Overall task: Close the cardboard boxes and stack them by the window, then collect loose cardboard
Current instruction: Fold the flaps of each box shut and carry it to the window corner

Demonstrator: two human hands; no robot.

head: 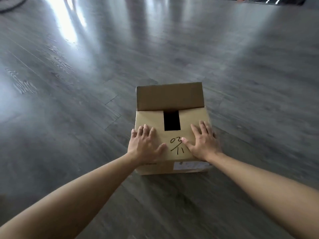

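A brown cardboard box (172, 118) stands on the grey wood floor, right of centre. Its near flap is folded down flat and carries black handwritten marks. The far flap (170, 96) still stands tilted up. A dark gap shows between the side flaps in the middle of the top. My left hand (145, 144) presses flat on the left part of the near flap, fingers straight. My right hand (202, 142) presses flat on the right part, fingers spread. A white label sits on the box's near side.
Grey wood-look floor (86, 100) spreads all around the box, with bright window glare at the upper left. A dark object (276, 0) lies at the top right edge, and a dark cable or base curves at the top left corner.
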